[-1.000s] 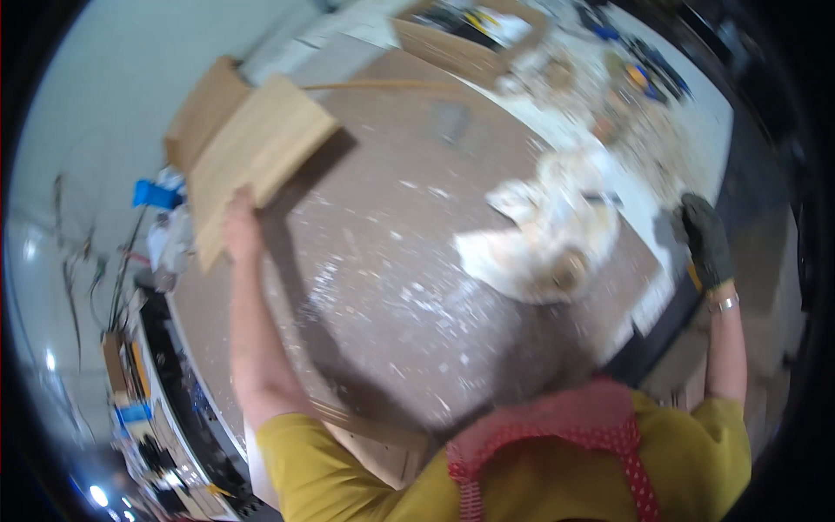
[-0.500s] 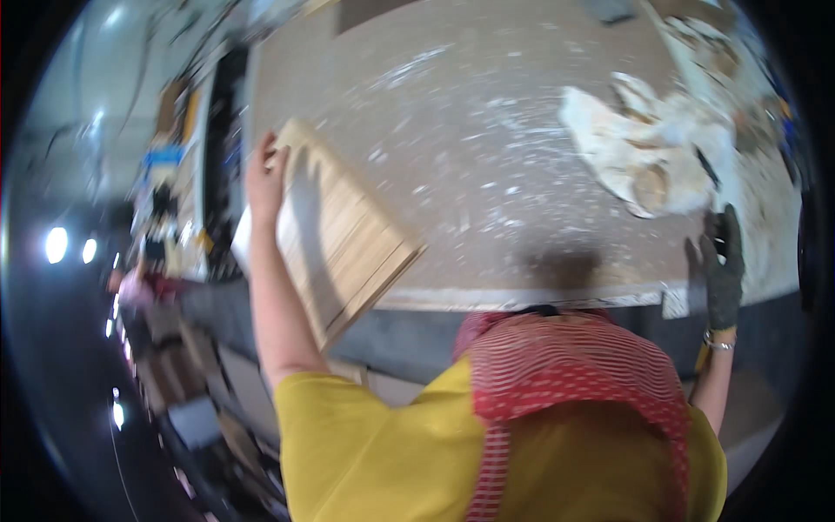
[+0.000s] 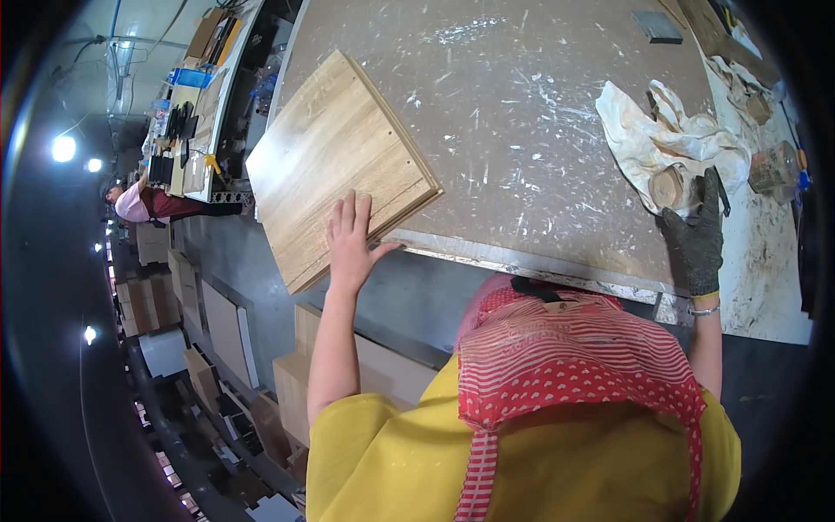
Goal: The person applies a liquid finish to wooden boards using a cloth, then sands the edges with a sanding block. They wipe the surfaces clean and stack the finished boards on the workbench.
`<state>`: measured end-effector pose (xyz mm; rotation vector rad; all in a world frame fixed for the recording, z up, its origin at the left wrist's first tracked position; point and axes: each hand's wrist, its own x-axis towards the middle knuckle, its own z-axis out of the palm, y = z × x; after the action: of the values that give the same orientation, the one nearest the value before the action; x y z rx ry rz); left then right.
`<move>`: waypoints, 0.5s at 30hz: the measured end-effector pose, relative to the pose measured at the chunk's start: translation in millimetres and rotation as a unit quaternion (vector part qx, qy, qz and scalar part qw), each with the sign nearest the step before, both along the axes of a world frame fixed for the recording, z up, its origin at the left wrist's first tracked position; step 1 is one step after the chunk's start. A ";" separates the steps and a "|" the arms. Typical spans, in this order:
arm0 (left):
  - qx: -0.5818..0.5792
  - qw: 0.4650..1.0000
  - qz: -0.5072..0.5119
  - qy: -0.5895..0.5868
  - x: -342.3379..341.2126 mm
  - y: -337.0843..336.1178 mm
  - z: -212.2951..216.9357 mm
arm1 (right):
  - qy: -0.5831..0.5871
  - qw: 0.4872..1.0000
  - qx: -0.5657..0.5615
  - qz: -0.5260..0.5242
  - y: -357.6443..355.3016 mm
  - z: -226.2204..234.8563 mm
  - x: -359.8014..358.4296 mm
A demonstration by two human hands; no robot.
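A stack of thin wood-grain boards lies at the left of the worktable, jutting past its front edge. On the top board's near part rests my left hand, bare, fingers stretched out and thumb spread. My right hand wears a dark work glove. It is at the table's right, by a stained white cloth, with its fingers extended and thumb apart. A round tan piece sits on the cloth close to the glove's thumb. Beside the gloved fingers shows a slim black tool, partly hidden.
The brown worktable is spotted with white marks. A grey block lies at its far right, and a clear jar stands beyond the cloth. Cardboard boxes are on the floor at left. Another person stands by a far-left bench.
My left hand has moved from the boards' far-left side to their near edge. My right hand has reached forward to the cloth. The view has shifted and sharpened.
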<state>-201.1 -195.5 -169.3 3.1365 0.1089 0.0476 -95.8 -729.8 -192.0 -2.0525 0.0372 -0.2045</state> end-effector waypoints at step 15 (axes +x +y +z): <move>-0.176 0.977 -0.106 -0.052 36.3 -100.3 -1.6 | 0.002 0.955 -0.257 -0.147 -135.2 -6.3 -2.0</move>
<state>-164.8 -295.8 -170.8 2.7660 -0.1963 0.1723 -97.8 -865.1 -198.2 -2.5629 0.3245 -0.4317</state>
